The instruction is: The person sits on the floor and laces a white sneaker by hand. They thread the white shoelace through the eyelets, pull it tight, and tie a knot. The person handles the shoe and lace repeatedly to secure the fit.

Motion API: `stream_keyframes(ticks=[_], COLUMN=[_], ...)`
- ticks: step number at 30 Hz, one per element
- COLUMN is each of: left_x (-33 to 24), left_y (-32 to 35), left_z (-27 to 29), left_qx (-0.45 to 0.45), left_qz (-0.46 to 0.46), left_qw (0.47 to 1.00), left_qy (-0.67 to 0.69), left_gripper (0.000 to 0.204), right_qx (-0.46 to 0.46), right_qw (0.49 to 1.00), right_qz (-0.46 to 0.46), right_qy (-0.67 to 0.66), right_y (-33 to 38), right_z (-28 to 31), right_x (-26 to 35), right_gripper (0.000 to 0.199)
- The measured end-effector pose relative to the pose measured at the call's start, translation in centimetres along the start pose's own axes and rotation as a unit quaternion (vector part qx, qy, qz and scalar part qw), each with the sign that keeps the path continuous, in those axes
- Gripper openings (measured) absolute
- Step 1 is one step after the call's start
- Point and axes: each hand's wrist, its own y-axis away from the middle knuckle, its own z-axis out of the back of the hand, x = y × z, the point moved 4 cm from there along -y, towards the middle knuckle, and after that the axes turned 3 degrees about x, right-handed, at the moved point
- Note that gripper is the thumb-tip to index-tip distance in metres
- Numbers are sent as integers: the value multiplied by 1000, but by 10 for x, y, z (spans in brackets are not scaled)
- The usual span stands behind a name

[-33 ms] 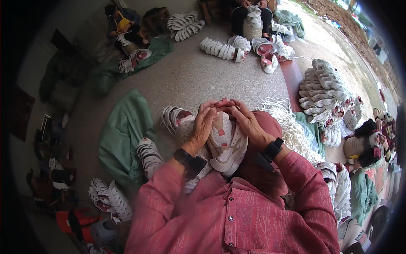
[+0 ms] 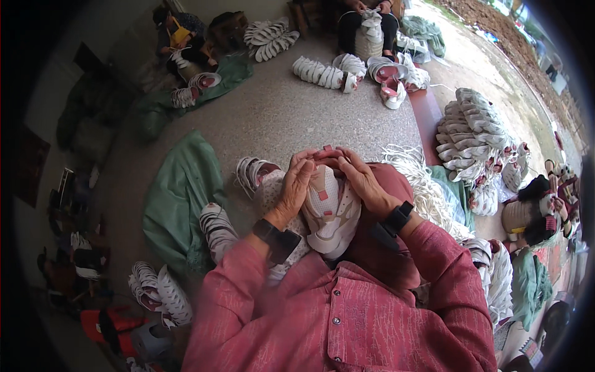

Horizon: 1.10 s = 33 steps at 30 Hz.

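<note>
Shoe upper point(image 2: 334, 214) sits over the lap point(image 2: 393, 263), bodyward of the fingers point(image 2: 303, 173) of the left hand point(image 2: 296, 191) and right hand point(image 2: 370, 187), which curl around its pink collar point(image 2: 327, 162); uneven grip could let that collar twist loose.

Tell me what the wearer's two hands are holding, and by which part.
A white-and-beige shoe upper: the left hand and right hand hold it from either side at its pink-lined collar, the end farther from the body.
</note>
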Motion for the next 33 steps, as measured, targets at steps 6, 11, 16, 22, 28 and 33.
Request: stream_keyframes(ticks=[6, 11, 16, 22, 28, 33], left_x=[-34, -35, -42, -33, -15, -2], left_y=[-1, -9, -4, -3, -10, -13], left_z=[-8, -14, -6, -5, -20, -15], left_qx=[142, 166, 295, 171, 19, -68], left_qz=[32, -33, 21, -69, -125, -143], left_qw=[987, 921, 949, 927, 896, 886], left_qy=[-72, -351, -109, -327, -426, -436], left_gripper=[64, 49, 32, 28, 36, 35], right_qx=[48, 2, 56, 93, -15, -8], right_qw=[997, 996, 995, 964, 983, 972], right_qz=[-14, -80, -85, 113, -59, 22], right_qy=[-52, -31, 3, 222, -176, 236], right_y=[-1, 3, 21, 20, 1, 7], right_z=[4, 6, 8, -11, 2, -26], right_x=[13, 13, 17, 27, 17, 38], right_gripper=[49, 64, 76, 76, 56, 60])
